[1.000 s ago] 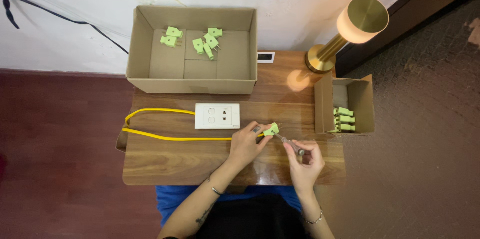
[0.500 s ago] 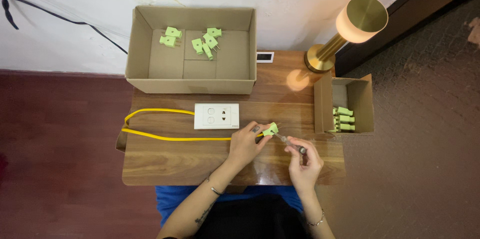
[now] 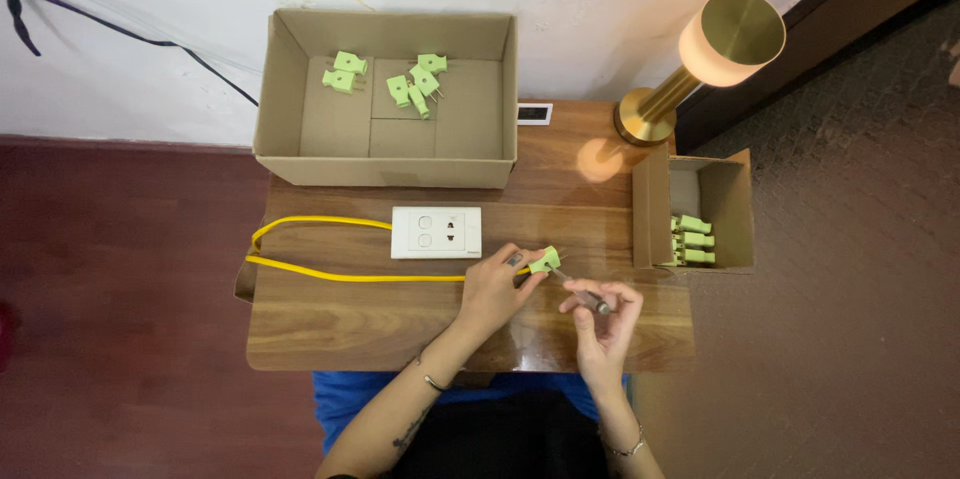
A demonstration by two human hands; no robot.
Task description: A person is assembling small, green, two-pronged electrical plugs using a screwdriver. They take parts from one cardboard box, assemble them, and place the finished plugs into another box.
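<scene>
1. Left hand (image 3: pixel 492 291) fingers pinch the green plug (image 3: pixel 545 260) on the yellow cable (image 3: pixel 330 274), mid-desk.
2. Right hand (image 3: pixel 606 314) fingers grip a small screwdriver (image 3: pixel 585 296) touching it.
3. Plug apparently unfinished; others wait in both boxes.

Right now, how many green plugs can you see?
9: five in the big box, three in the small box, one in the left hand. More may be hidden there.

Six green plugs: five in the large box (image 3: pixel 290 129) beyond the left hand (image 3: pixel 492 291); one plug (image 3: pixel 545 260) in its fingers.
</scene>
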